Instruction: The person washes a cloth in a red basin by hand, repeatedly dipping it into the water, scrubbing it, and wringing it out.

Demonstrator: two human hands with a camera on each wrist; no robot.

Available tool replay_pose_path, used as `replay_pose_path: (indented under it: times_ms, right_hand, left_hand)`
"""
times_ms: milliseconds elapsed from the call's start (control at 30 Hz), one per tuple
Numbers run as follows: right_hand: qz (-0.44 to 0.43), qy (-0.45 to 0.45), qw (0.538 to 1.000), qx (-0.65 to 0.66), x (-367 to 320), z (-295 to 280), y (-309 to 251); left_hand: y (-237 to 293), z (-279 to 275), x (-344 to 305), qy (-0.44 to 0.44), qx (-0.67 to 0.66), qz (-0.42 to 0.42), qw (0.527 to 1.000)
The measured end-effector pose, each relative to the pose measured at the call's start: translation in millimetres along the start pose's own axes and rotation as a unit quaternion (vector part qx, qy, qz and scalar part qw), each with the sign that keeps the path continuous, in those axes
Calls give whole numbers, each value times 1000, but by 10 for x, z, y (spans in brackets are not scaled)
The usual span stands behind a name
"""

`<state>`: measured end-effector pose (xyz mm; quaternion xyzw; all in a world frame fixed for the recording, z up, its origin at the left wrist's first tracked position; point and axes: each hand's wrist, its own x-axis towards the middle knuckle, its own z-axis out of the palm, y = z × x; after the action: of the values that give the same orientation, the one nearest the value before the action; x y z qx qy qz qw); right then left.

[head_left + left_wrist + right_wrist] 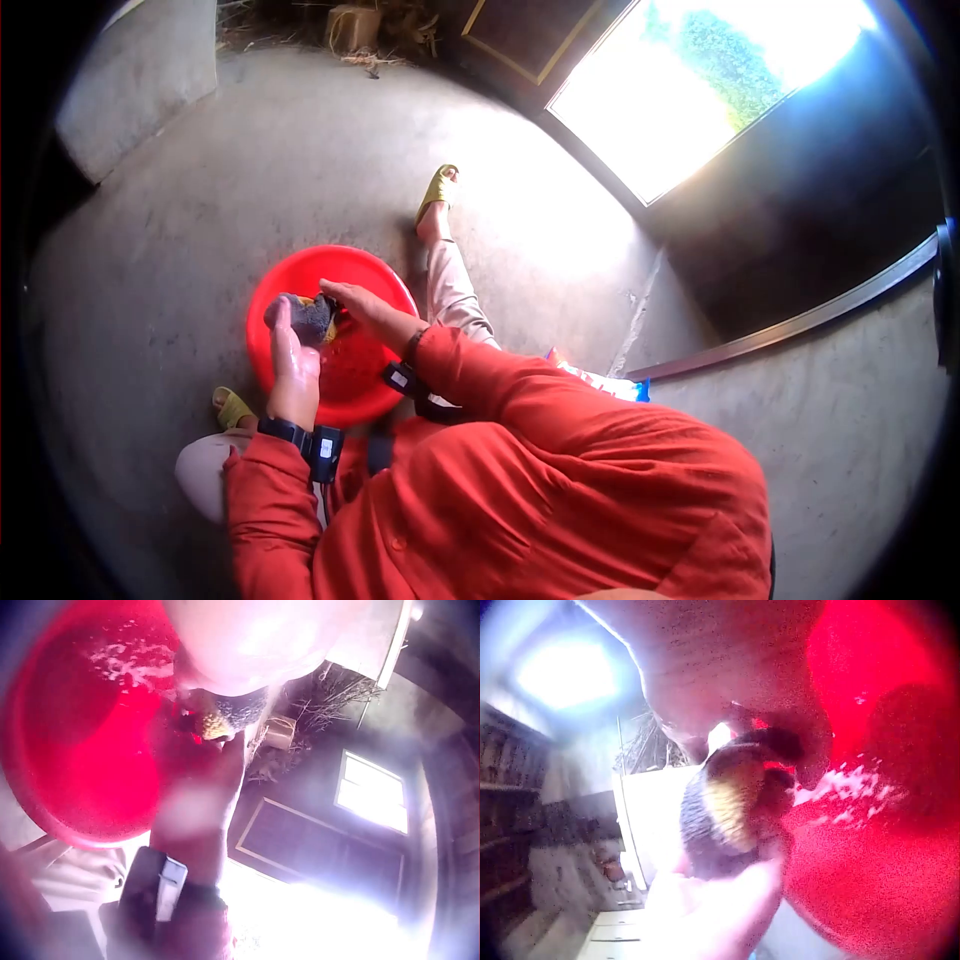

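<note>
A grey knitted-looking item with a yellow patch and a black part [310, 318] is held over a red basin [268, 280]. My left hand [294, 365] grips its grey side, with the thumb along it. From the other side my right hand [372, 308] holds the black part; its fingertips are partly hidden. In the left wrist view the item [238, 711] shows between the left hand [240, 645] and right hand [199, 802]. The right wrist view shows the yellow patch on the item [727, 810], below the right hand [727, 667] and above the left hand [720, 907].
White foam or bubbles [131, 660] lie in the basin. The feet wear yellow-green slippers [436, 190] on either side of it. A colourful packet [605, 383] lies on the concrete floor at right. A cardboard box [354, 28] and dry twigs are at the far wall, near a bright doorway.
</note>
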<state>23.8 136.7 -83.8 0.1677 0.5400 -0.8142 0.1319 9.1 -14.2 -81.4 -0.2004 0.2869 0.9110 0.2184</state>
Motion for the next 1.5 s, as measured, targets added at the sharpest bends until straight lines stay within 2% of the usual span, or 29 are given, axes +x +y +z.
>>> replay_pose_path:
  times_ms: [33, 67, 133, 167, 267, 300, 400, 467, 533, 633, 667, 700, 767, 800, 833, 867, 933, 967, 1033, 1067, 1100, 1133, 1167, 1200, 1233, 1267, 1300, 1367, 1500]
  right_hand:
    - [22, 36, 999, 10, -323, 247, -250]
    - [-24, 34, 994, -97, -361, 312, -274]
    - [-115, 26, 945, -304, -338, 414, -271]
    - [-253, 20, 871, -420, -317, 465, -266]
    - [-452, 37, 725, -519, -507, 776, -375]
    - [-462, 38, 707, -535, -660, 907, -477]
    - [-482, 9, 633, -606, -784, 993, -499]
    - [-521, -21, 618, -589, -880, 1012, -560]
    - [-560, -33, 592, -578, -899, 1020, -601]
    - [-449, 21, 638, -625, -619, 989, -354]
    - [-367, 9, 670, -645, -582, 995, -454]
    - [-332, -1, 750, -572, -278, 855, -309]
    - [-274, 60, 803, -525, 18, 627, -137]
    - [-254, 128, 781, -556, 32, 573, -172]
    - [-224, 121, 808, -532, 178, 366, -126]
    - [-156, 86, 848, -500, 289, 151, -106]
    - [-70, 113, 945, -298, 333, -42, -60]
    - [-87, 89, 965, -230, 284, -104, -97]
    - [-116, 43, 988, -89, -1, -51, -331]
    - [-146, 38, 984, -96, -24, 46, -385]
    - [-178, 34, 978, -102, -22, 154, -438]
    - [-211, 31, 971, -108, -66, 296, -519]
    - [-160, 13, 980, -114, -149, 418, -583]
    - [-158, -13, 982, -107, -239, 558, -623]
    - [-156, -41, 982, -100, -331, 684, -632]
    - [-153, -69, 982, -92, -413, 785, -627]
    - [-243, -70, 951, -179, -484, 871, -613]
    - [-429, -75, 842, -318, -574, 979, -514]
    - [-574, -70, 670, -466, -818, 1188, -464]
  left_hand:
    - [1, 36, -29, -3, 4, 0, 1000]
    - [-10, -36, 3, -6, 24, -8, 1000]
    - [29, -116, 17, -2, 61, -16, 998]
    - [33, -144, 23, 5, 78, -17, 997]
    - [85, -190, -75, -24, 113, -31, 993]
    - [130, -18, -291, -163, 66, -13, 984]
    - [179, -90, -414, -263, 32, -14, 964]
    - [191, -128, -375, -358, -61, -51, 930]
    - [165, -213, -188, -374, -125, -82, 916]
    - [-51, -485, 199, -255, -114, -71, 957]
    - [-116, -568, 323, -214, -109, -68, 968]
    - [-152, -612, 413, -174, -104, -64, 977]
    - [30, -128, -49, -34, -18, -23, 999]
    - [-25, -297, 166, 8, 19, 11, 1000]
    - [24, -194, 82, 21, 73, 40, 996]
    - [65, -75, -15, 34, 126, 69, 989]
    - [42, -78, 7, 30, 187, 111, 976]
    - [19, -77, 10, 28, 215, 130, 968]
    - [96, 17, -151, 32, 240, 37, 970]
    - [130, 39, -197, 33, 254, -12, 967]
    - [68, -228, 78, 13, 261, -85, 962]
    - [81, -179, 61, 51, 218, -128, 966]
    - [85, -119, 43, 89, 174, -170, 966]
    - [89, -30, -34, 128, 128, -210, 961]
    - [98, 110, -242, 78, 98, -155, 980]
    - [225, 408, -665, -24, 156, -81, 984]
    - [253, 409, -759, -101, 149, -41, 983]
    - [245, 170, -645, -192, 106, -12, 976]
    - [284, -51, -432, -205, 70, -6, 976]
